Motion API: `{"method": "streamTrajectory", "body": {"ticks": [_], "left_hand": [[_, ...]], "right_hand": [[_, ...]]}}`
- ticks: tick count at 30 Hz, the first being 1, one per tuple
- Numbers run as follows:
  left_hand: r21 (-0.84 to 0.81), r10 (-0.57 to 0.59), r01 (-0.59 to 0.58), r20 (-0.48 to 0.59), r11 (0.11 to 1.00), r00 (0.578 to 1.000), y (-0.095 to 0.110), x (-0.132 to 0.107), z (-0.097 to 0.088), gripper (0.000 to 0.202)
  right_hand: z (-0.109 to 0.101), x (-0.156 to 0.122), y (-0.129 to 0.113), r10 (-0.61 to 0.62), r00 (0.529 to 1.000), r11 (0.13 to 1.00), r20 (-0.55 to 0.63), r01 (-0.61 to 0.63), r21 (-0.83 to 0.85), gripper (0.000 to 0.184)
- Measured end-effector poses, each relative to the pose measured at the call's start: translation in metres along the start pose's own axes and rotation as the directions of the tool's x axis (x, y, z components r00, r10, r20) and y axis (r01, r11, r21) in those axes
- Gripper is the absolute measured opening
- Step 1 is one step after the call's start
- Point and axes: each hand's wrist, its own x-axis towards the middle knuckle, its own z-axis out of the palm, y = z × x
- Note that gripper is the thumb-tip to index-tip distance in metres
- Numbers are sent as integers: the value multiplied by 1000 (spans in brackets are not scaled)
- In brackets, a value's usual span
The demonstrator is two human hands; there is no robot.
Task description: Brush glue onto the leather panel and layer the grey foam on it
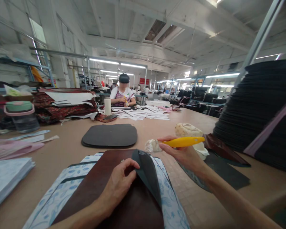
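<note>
Both hands are seen: a dark flap is lifted by the left hand, its underside hidden; a yellow brush, lying left-right, is gripped by the right hand, its whitish tip possibly gluey.

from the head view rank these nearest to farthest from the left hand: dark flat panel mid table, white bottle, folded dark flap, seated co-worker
1. folded dark flap, touching the left hand at its fingertips
2. dark flat panel, mid table, ahead of the hand
3. white bottle, farther back on the table
4. seated co-worker, at the far end
</note>
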Motion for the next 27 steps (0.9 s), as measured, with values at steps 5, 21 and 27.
{"method": "streamTrajectory", "body": {"ticks": [5,21,27], "left_hand": [[-27,7,-6,21,1000,1000,0,1,0,13],[-40,-14,14,15,999,1000,5,0,0,14],[-61,-5,6,7,998,1000,3,-1,0,14]], "right_hand": [[13,10,3,-11,993,1000,117,8,29,18],[14,17,0,-1,959,993,284,35,-116,20],[8,1,9,60,961,985,271,-14,-169,17]]}}
